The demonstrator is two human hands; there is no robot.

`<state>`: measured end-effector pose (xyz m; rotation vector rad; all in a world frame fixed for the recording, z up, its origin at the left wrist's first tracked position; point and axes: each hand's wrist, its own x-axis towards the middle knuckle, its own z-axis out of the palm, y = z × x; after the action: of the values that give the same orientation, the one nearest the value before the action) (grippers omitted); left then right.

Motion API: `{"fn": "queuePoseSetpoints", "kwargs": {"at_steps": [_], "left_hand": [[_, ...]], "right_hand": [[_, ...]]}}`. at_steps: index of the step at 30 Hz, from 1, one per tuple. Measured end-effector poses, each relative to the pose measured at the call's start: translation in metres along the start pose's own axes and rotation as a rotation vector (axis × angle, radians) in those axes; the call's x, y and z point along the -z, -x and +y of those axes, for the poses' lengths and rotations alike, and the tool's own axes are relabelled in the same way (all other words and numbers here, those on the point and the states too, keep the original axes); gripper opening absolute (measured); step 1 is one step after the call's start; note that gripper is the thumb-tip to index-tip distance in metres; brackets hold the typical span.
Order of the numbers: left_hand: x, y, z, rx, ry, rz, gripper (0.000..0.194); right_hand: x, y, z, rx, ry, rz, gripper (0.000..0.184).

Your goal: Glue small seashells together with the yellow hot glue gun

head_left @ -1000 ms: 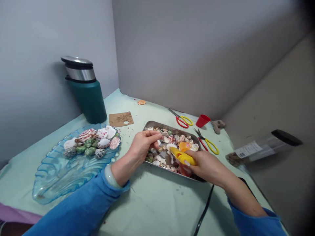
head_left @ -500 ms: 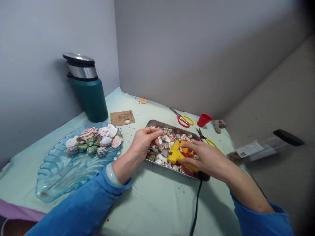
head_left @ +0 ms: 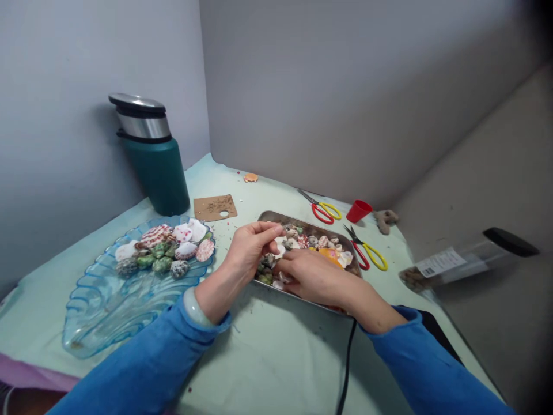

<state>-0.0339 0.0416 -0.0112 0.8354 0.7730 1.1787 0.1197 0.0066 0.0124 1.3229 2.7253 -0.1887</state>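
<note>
While both blue-sleeved forearms extend across the cloth-covered table [head_left: 259, 363], the left hand [head_left: 248, 249] is positioned above the left end of the metal tray [head_left: 285, 219], thumb and fingertips pinched together; from where I stand, I cannot tell whether anything sits between them. The right hand [head_left: 317, 276] lies palm-down over the tray, fingers bent toward the contents; its fingertips are hidden, so I cannot tell its grip. The clear blue dish [head_left: 108, 323], left of the tray, bears mixed shells [head_left: 159, 236] along its far side. Behind it stands the green flask [head_left: 159, 173]. The tray contains small shells [head_left: 311, 241]. The transparent container [head_left: 466, 260], far right, holds brown pieces [head_left: 413, 278]. Beyond the tray sits the red cup [head_left: 358, 211].
</note>
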Motion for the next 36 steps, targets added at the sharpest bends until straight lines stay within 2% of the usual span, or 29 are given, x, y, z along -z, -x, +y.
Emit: {"fn": "queuePoseSetpoints", "kwargs": {"at_steps": [7,11,14,17,19,22,24,25,27,29,32,34,36], "left_hand": [[0.0,0.0,0.0,0.01,0.016,-0.009,0.021],[0.001,-0.001,-0.001,0.003,-0.006,-0.003,0.024],[0.001,-0.001,-0.004,0.007,-0.04,-0.015,0.023],[-0.001,0.0,-0.008,0.02,-0.125,-0.036,0.023],[-0.004,0.001,-0.01,0.026,-0.169,-0.032,0.023],[-0.008,0.003,-0.011,0.034,-0.198,-0.031,0.022],[-0.01,0.003,-0.011,0.045,-0.203,-0.032,0.021],[-0.011,0.003,-0.01,0.054,-0.208,-0.029,0.022],[-0.011,0.003,-0.01,0.064,-0.218,-0.02,0.023],[-0.011,0.002,-0.01,0.06,-0.223,-0.011,0.023],[-0.009,0.002,-0.011,0.046,-0.219,-0.007,0.021],[-0.008,0.001,-0.013,0.036,-0.219,-0.01,0.021],[-0.006,0.001,-0.015,0.022,-0.214,-0.015,0.02]], "right_hand": [[-0.004,0.001,0.003,-0.034,-0.066,0.099,0.012],[-0.004,0.015,0.014,-0.087,-0.329,0.224,0.017],[-0.002,0.028,0.018,-0.16,-0.535,0.388,0.021],[-0.002,0.037,0.019,-0.29,-0.856,0.499,0.023],[-0.002,0.039,0.018,-0.344,-1.208,0.528,0.026],[-0.003,0.041,0.02,-0.325,-1.702,0.525,0.024],[-0.004,0.041,0.021,-0.292,-1.838,0.507,0.025],[-0.004,0.042,0.021,-0.282,-1.837,0.501,0.026],[-0.006,0.043,0.023,-0.3,-1.701,0.511,0.024],[-0.009,0.044,0.024,-0.355,-1.406,0.54,0.019],[-0.012,0.043,0.025,-0.377,-0.819,0.564,0.012],[-0.011,0.039,0.024,-0.352,-0.486,0.518,0.014],[-0.007,0.032,0.019,-0.31,-0.285,0.379,0.015]]}}
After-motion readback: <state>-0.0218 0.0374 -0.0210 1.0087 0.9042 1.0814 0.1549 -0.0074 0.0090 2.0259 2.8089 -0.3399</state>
